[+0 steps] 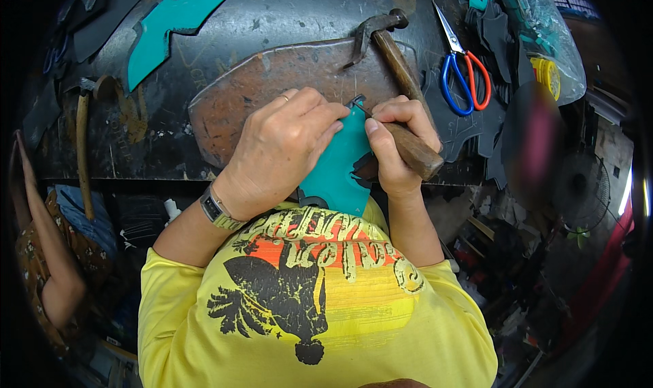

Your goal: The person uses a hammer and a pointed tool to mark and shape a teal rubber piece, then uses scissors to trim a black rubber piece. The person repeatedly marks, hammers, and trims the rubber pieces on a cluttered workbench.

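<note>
My left hand pinches the far edge of a teal sheet piece with dark edging, its fingertips closed on it. The piece slopes from the brown board down toward my yellow shirt. In my right hand, fingers closed, is a wooden-handled tool; its thin dark tip meets the piece's far end beside my left fingertips. Whether the tip pierces the piece, I cannot tell. Just beyond lies a hammer on the board, its handle partly behind my right hand.
Scissors with blue and red handles lie right of the board. Dark cut pieces, a plastic bag and a yellow round container are farther right. At left are another teal piece, a second hammer and another person's arm.
</note>
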